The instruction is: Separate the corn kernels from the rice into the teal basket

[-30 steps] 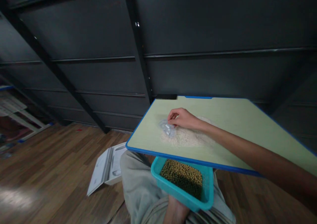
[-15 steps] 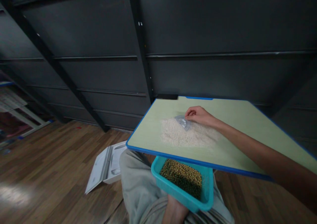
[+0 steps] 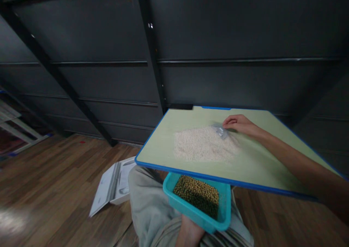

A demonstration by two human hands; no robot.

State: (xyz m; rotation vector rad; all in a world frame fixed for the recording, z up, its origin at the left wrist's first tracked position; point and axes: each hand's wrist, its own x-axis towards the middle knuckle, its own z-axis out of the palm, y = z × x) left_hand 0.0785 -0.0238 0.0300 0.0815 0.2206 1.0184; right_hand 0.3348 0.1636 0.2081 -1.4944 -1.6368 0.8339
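My right hand (image 3: 236, 124) is closed, its thumb and fingertips pinching a small, clear plastic piece (image 3: 221, 131) with pale glints on it; its exact kind is unclear. The piece touches the far right part of a thin spread of white rice-like grains (image 3: 203, 145). These lie on a pale green board (image 3: 253, 156) with a blue edge. Below the board's near edge, over my lap, is a turquoise plastic basket (image 3: 188, 209) holding yellowish beans (image 3: 200, 189), darker toward me. Under its near side shows what appears to be my left hand (image 3: 190, 229), its fingers hidden by the basket.
An open white box (image 3: 114, 185) lies on the wooden floor (image 3: 54, 181) left of my knee. A dark panelled wall (image 3: 218, 32) stands behind the board, with a black object (image 3: 181, 106) at its far left edge. A white frame (image 3: 24, 130) is at far left.
My right hand has moved right across the board with the plastic piece, off the middle of the grains to their far right. The view has shifted slightly; the basket stays over my lap.
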